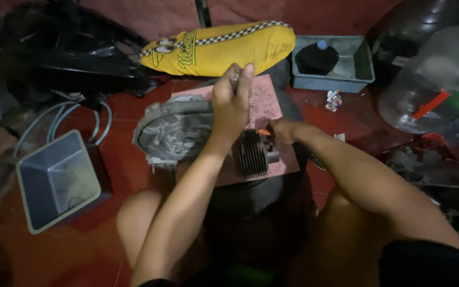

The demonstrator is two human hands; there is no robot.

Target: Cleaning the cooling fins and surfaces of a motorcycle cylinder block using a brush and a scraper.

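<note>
Left hand: the left hand (231,103) sits just above the frame's centre, fist clenched around a slim metal tool handle (234,81) whose top pokes out between thumb and fingers; the working end is hidden under the hand.
Right hand: the right hand (281,130) is right of centre, fingers pinched on a small orange-tipped piece (264,132); what that piece is cannot be told.
Finned cylinder: the dark finned cylinder (254,154) lies just below both hands, at the frame's centre, directly under the right hand's fingertips and below the left wrist.
Engine casing: the grey engine casing (173,130) lies left of centre, touching the cylinder's side, partly covered by the left forearm.
Board: both parts rest on a pinkish board (266,101), which shows above and to the right of the left hand.
Surroundings: a grey plastic bin (57,180) stands at the lower left; a yellow padded cover with a chequered stripe (219,49) lies at the top centre; a grey tray (359,66) holding a dark round object is at the upper right; clear large water bottles (442,79) fill the far right edge.
</note>
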